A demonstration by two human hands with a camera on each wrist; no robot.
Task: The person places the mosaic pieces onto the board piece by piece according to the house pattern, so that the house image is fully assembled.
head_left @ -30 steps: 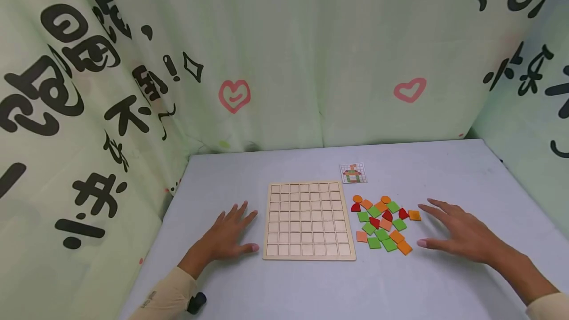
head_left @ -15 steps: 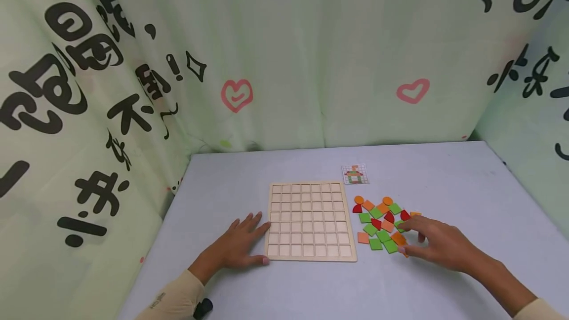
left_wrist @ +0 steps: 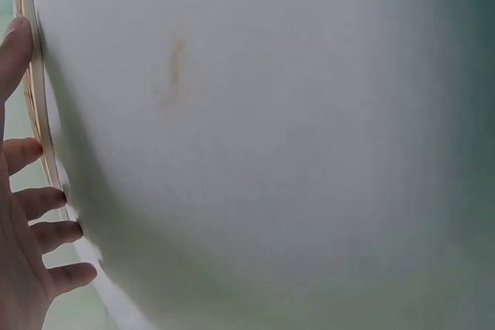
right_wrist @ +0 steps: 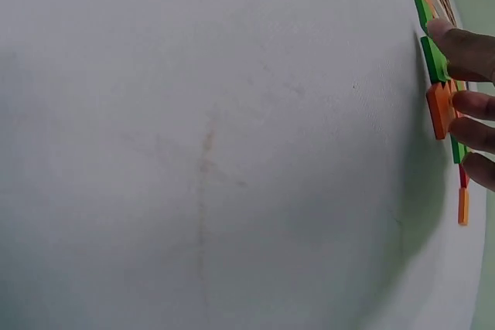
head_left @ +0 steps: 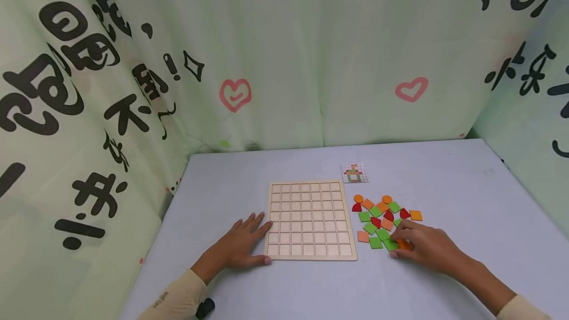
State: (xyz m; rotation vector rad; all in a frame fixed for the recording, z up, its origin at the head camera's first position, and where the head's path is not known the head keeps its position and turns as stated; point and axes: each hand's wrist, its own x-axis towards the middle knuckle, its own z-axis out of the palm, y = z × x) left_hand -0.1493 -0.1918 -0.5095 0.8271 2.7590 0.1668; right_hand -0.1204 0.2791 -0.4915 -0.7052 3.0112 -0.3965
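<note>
My left hand (head_left: 244,243) lies with fingers spread at the left edge of a pale wooden grid board (head_left: 312,260), the index fingertip and thumb at its rim. In the left wrist view the thumb (left_wrist: 17,48) touches the board's edge. My right hand (head_left: 424,246) is over the near right side of a group of flat tiles, fingers bent. Its thumb and fingertips are right at the edges of a green square tile (head_left: 389,244), with an orange tile (head_left: 404,244) partly hidden under the hand. I cannot tell whether they pinch the green one.
More tiles are scattered right of the board: green squares (head_left: 375,243), red rounded pieces (head_left: 357,207), orange circles (head_left: 358,198) and orange squares (head_left: 416,215). A small card (head_left: 354,173) with a coloured grid picture lies behind the board. A printed curtain (head_left: 320,63) surrounds the white table (head_left: 231,167).
My right hand has moved left and down onto the tiles, its fingers bending more and drawing closer together. My left hand has moved right to the board's edge, then stayed there.
</note>
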